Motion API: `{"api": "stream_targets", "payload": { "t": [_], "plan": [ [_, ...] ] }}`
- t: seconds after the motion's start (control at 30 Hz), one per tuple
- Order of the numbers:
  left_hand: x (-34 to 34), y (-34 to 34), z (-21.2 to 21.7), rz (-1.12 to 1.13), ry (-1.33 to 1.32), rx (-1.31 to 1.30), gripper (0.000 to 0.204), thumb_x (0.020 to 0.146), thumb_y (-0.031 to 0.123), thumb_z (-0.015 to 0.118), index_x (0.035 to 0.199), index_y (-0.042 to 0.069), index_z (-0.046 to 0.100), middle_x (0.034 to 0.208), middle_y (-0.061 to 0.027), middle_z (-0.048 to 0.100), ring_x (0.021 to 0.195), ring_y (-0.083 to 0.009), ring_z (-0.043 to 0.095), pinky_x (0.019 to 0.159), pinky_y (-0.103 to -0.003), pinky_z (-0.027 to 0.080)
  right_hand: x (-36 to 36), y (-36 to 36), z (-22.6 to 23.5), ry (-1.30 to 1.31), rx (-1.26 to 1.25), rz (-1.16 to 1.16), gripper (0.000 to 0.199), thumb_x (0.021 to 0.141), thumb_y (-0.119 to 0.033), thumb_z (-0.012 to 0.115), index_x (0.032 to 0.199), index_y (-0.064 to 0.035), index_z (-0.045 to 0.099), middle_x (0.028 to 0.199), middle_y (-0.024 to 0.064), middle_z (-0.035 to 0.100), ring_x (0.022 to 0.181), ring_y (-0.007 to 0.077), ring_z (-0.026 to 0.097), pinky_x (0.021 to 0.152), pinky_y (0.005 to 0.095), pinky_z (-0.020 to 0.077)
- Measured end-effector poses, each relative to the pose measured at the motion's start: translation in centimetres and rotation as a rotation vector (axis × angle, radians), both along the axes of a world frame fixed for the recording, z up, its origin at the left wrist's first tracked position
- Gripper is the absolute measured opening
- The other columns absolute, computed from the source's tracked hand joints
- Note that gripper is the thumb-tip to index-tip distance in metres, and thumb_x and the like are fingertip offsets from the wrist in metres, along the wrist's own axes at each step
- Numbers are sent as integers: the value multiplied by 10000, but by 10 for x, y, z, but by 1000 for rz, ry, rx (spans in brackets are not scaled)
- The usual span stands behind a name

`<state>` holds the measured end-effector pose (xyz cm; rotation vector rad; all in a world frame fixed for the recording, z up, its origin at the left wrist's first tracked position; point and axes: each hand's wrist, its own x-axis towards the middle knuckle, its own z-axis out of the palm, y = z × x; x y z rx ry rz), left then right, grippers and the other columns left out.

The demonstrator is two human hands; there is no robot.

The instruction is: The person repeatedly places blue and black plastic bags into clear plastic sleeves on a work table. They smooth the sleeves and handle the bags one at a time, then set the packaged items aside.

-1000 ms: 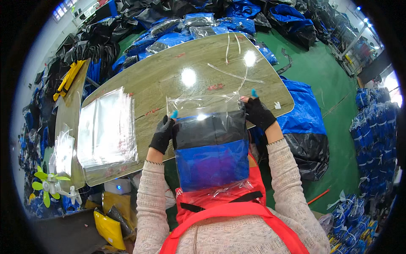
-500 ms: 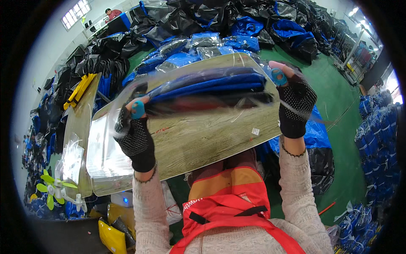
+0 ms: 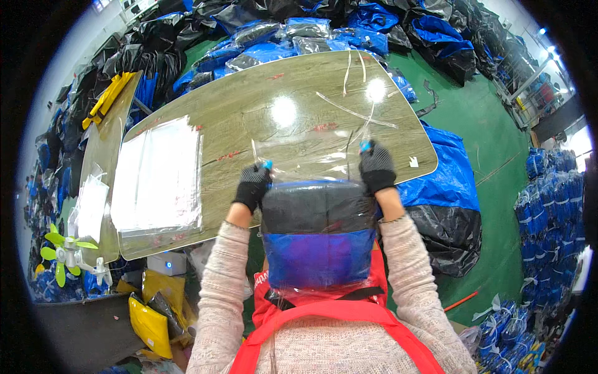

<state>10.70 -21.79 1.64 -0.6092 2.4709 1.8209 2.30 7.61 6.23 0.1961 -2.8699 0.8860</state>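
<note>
A clear plastic bag (image 3: 305,153) holds a flat folded bundle (image 3: 319,227), black on its upper part and blue below. The bundle hangs in front of my red apron, by the near table edge. With my left hand (image 3: 253,186) I grip the bag's left side near its upper, unfilled end. My right hand (image 3: 377,168) grips the right side at about the same height. Both hands wear dark knit gloves with blue wrapping on the thumbs. The fingers are curled closed, partly hidden by the glove backs. The bag's top stretches over the wood-patterned table (image 3: 249,124).
A stack of clear bags (image 3: 156,181) lies on the table's left. Clear strips (image 3: 355,112) lie toward its far right. A blue and black sack (image 3: 442,206) stands to the right. Packed bundles (image 3: 308,28) are heaped beyond. A green fan (image 3: 62,252) sits at left.
Both hands have come down and toward me with the bag. The bundle, held raised over the table and seen edge-on before, now hangs with its broad face showing before my apron.
</note>
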Motion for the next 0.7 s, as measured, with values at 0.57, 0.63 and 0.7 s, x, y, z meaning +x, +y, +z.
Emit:
{"api": "stream_targets", "payload": {
  "t": [0.57,0.63,0.7],
  "plan": [
    [-37,-24,-2,-97,194,758,368,960,264,565,1150,-50,598,1035,-145,673,899,-242,679,772,-370,577,-45,-160,15,256,258,897,123,757,-146,647,866,-116,695,843,105,640,852,299,618,747,411,520],
    [-35,-26,-1,-111,202,668,371,962,238,569,1211,-37,581,1090,-119,665,965,-240,663,826,-376,562,-53,-166,9,370,310,969,135,749,-184,671,860,-110,691,843,88,633,873,286,611,756,405,518],
    [-31,-28,1,-161,204,324,390,939,193,608,1289,29,554,1186,-126,636,1002,-236,649,934,-383,509,-64,-161,0,522,325,1047,189,727,-224,696,886,-121,692,874,72,642,885,292,608,768,418,517]
  ]
}}
